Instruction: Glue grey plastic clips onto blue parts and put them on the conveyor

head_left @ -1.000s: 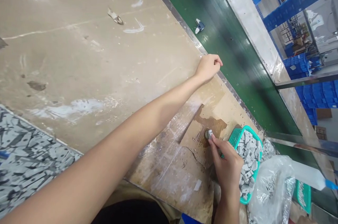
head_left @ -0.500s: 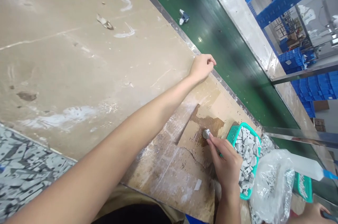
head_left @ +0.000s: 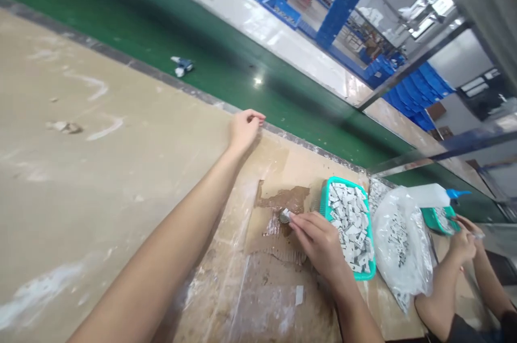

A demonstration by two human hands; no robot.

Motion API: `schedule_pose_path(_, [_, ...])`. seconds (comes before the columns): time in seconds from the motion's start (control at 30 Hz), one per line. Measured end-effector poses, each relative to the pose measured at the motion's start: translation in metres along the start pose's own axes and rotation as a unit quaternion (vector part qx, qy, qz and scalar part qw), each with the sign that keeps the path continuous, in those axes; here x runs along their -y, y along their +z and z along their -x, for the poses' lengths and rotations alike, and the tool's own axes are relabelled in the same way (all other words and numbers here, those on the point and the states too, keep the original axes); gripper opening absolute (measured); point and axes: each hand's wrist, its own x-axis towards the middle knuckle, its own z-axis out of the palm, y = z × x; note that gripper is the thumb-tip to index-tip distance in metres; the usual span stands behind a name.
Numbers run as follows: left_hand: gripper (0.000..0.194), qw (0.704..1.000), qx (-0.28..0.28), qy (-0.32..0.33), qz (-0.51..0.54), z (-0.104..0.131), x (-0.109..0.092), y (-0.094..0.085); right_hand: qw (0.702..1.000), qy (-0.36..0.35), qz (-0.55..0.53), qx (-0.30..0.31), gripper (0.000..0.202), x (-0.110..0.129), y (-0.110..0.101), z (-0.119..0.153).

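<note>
Pinching a small pale-grey piece (head_left: 286,214) over stained brown cardboard (head_left: 257,231), the right hand (head_left: 321,240) probably wants control; the left hand (head_left: 244,130) curls, grip unclear.

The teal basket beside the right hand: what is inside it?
Many small pale pieces lie inside the teal basket; those on top hide its bottom and whatever lies underneath.

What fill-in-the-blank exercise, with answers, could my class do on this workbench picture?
1. In the picture, the small piece in the right hand is to the ____ of the basket.
2. Beyond the left hand runs a ____ strip.
3. The clear bag is pictured to the basket's ____.
4. The bottle has a ____ tip.
Answers: left; green; right; blue.
</note>
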Motion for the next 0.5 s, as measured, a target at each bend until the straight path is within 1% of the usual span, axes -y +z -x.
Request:
schedule_pose_path(0.13, [0.025, 1.0, 0.001, -0.009, -0.013, -0.001, -0.001, -0.001, 1.0, 0.002, -0.005, -0.028, 0.022, 0.001, 0.001, -0.003])
schedule_pose_path(0.27, [0.023, 0.999, 0.006, -0.019, -0.025, -0.001, -0.003, -0.002, 0.999, 0.02, -0.018, -0.022, 0.024, -0.001, 0.002, -0.004])
schedule_pose_path(0.4, [0.023, 0.998, 0.023, -0.023, -0.052, 0.004, -0.01, -0.005, 0.999, 0.034, -0.021, -0.019, 0.024, -0.006, 0.007, -0.002])
schedule_pose_path(0.5, [0.024, 0.996, 0.035, -0.021, -0.075, 0.007, -0.017, -0.006, 0.999, 0.024, -0.018, -0.014, 0.022, -0.011, 0.013, -0.001])
